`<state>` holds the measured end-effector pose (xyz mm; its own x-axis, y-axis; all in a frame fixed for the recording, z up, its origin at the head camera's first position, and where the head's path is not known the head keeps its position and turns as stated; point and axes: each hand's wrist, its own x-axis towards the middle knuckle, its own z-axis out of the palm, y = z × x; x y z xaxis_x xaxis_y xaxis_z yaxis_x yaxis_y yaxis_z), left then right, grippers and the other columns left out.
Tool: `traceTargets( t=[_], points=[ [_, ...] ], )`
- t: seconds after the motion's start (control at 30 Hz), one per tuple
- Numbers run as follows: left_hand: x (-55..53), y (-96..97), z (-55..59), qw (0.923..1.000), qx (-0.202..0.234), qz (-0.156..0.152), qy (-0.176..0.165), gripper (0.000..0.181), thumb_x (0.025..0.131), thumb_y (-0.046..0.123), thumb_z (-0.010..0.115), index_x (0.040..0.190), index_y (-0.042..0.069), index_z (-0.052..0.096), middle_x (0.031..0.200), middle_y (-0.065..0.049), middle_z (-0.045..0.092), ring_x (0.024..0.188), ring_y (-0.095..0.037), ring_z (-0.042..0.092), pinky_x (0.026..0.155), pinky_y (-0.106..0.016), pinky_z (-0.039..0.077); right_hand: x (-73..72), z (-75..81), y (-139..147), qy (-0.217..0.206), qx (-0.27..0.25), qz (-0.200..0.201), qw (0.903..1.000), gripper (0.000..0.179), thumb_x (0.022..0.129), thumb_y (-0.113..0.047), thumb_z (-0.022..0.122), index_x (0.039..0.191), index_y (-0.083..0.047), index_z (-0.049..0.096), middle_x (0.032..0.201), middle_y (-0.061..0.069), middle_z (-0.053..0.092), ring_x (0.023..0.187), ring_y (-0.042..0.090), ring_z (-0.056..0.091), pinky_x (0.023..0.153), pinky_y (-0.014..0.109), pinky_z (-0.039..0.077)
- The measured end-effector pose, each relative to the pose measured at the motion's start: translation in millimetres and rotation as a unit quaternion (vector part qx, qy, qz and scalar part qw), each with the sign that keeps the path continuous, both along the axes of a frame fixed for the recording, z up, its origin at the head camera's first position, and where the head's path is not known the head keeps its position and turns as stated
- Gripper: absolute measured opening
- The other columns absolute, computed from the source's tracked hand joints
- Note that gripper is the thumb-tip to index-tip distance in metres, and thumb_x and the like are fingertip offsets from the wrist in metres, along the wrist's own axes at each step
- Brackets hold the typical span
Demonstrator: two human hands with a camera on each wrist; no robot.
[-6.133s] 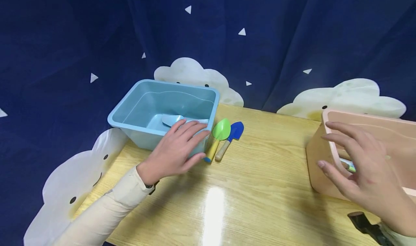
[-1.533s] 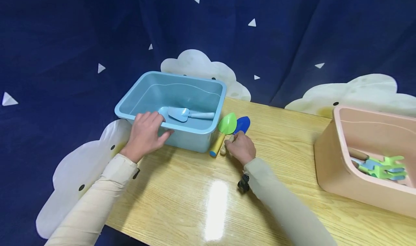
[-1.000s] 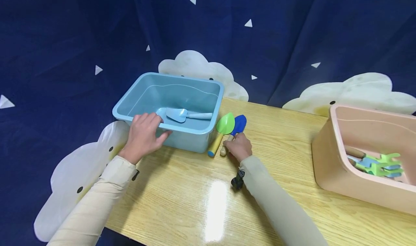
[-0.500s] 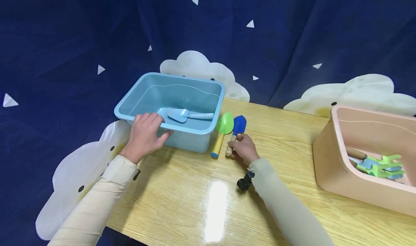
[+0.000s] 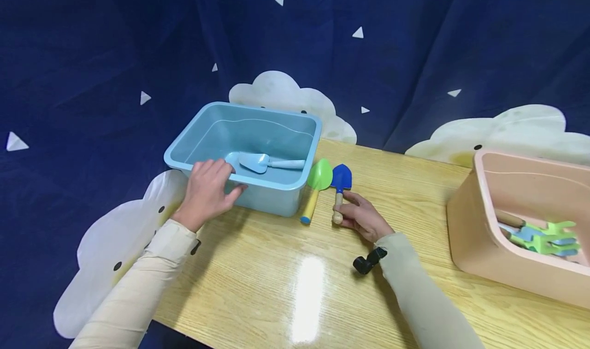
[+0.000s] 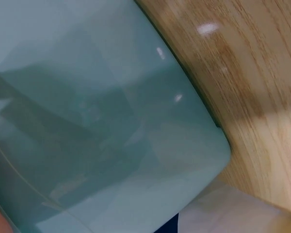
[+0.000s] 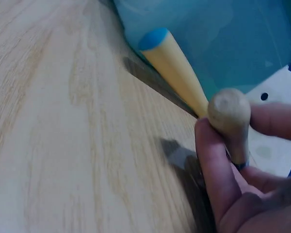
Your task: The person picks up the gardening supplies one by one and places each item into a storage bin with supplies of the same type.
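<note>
Beside the blue bin, my right hand (image 5: 366,218) pinches the wooden handle (image 5: 338,208) of a hand trowel with a dark blue blade (image 5: 342,177). In the right wrist view, thumb and fingers stand around the handle's rounded end (image 7: 228,110). A green trowel (image 5: 320,175) with a yellow handle (image 7: 177,73) lies just left of it, against the bin. My left hand (image 5: 206,193) grips the front rim of the blue bin (image 5: 258,198), fingers over the edge and thumb outside. Inside that bin lie a light blue trowel (image 5: 255,162) and another light blue piece, partly hidden.
At the right, a pink bin (image 5: 465,226) holds several green and blue hand forks (image 5: 548,239) with brown handles. Both bins stand on a wooden table (image 5: 258,287). A dark blue curtain (image 5: 392,42) with white clouds hangs behind.
My right hand has come from the pink bin to the blue trowel and shifted it right, apart from the green one. My left hand has moved left along the blue bin's rim.
</note>
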<state>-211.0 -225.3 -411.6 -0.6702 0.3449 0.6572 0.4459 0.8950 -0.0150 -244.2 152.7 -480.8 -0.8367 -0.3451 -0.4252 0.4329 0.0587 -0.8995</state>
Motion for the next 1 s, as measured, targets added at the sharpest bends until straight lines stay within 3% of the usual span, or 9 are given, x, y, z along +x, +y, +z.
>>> traceTargets(
  t=[0.2, 0.63, 1.0],
  points=[
    [0.0, -0.2, 0.4, 1.0000, 0.002, 0.005, -0.002, 0.036, 0.077, 0.038, 0.076, 0.087, 0.007, 0.059, 0.077, -0.006, 0.059, 0.071, -0.030, 0.053, 0.073, -0.045, 0.040, 0.1, -1.6, 7.1, -0.003, -0.046, 0.025, 0.9986, 0.079, 0.098, -0.005, 0.056, 0.160, -0.009, 0.007, 0.133, 0.019, 0.051, 0.087, 0.010, 0.070, 0.079, 0.022, 0.059],
    [-0.1, 0.4, -0.2, 1.0000, 0.002, 0.000, 0.008, 0.036, 0.077, 0.037, 0.076, 0.086, 0.008, 0.058, 0.077, -0.006, 0.058, 0.069, -0.030, 0.052, 0.072, -0.045, 0.040, 0.4, -1.4, 7.8, -0.011, -0.038, 0.020, 0.9990, 0.080, 0.096, 0.000, 0.058, 0.160, -0.007, 0.010, 0.123, 0.011, 0.062, 0.086, 0.009, 0.070, 0.079, 0.024, 0.059],
    [-0.2, -0.2, -0.8, 1.0000, -0.001, -0.001, 0.009, 0.036, 0.078, 0.038, 0.075, 0.081, 0.008, 0.055, 0.075, -0.005, 0.056, 0.067, -0.029, 0.050, 0.072, -0.045, 0.040, 3.3, 1.0, 7.3, 0.011, 0.013, 0.014, 0.9998, 0.079, 0.095, 0.000, 0.060, 0.159, -0.008, 0.015, 0.133, 0.020, 0.057, 0.089, 0.009, 0.068, 0.077, 0.026, 0.059]
  ],
)
